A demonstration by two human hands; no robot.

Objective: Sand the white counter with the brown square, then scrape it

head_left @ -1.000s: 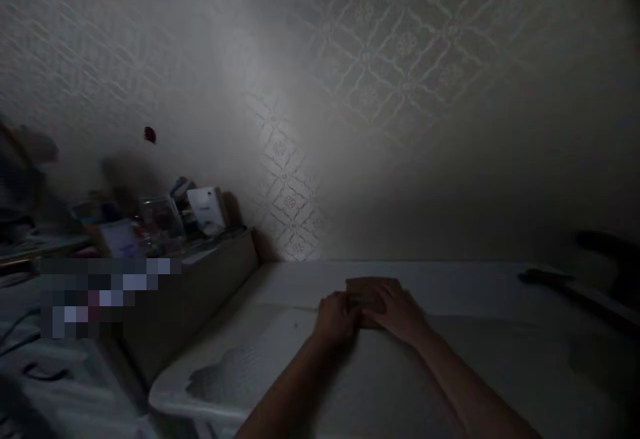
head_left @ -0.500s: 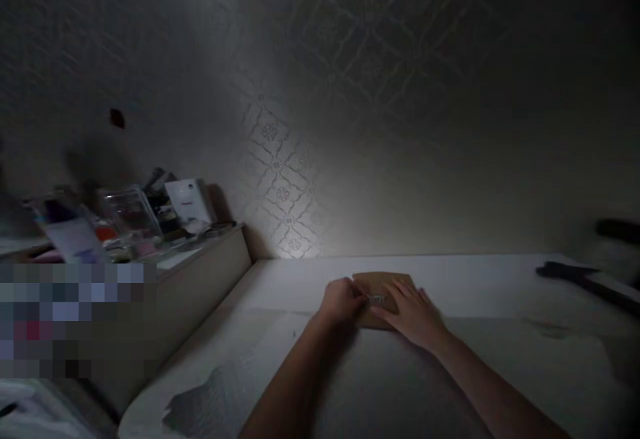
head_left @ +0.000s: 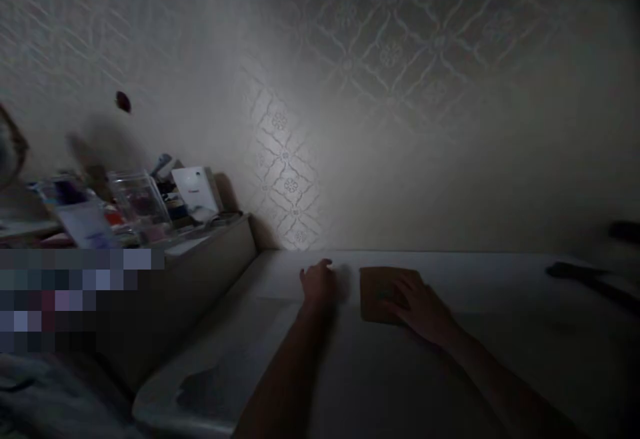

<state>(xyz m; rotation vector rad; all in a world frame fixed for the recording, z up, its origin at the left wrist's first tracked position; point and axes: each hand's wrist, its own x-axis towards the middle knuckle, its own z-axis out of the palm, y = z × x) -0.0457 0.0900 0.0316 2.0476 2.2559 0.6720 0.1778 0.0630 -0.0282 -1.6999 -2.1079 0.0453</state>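
A flat brown rectangle (head_left: 373, 292), like kraft paper or thin card, lies on the white table (head_left: 480, 285). My right hand (head_left: 420, 305) rests on its right part with the fingers spread; something small and pale near the fingertips is too dim to make out. To the left of the brown piece, apart from it, my left hand (head_left: 317, 284) is raised slightly over the table. Its fingers are partly bent and apart, and I see nothing held in them.
A raised white ledge (head_left: 215, 242) on the left carries a white box (head_left: 196, 190), a clear plastic organizer (head_left: 140, 202) and a pale tube (head_left: 85, 225). A dark long object (head_left: 575, 272) lies at the far right. The patterned wall (head_left: 425, 192) bounds the table's back.
My left hand has come off the brown piece and moved left. My right hand stays on it, and the fine pale marks there are harder to see. The whole view is darker at the table.
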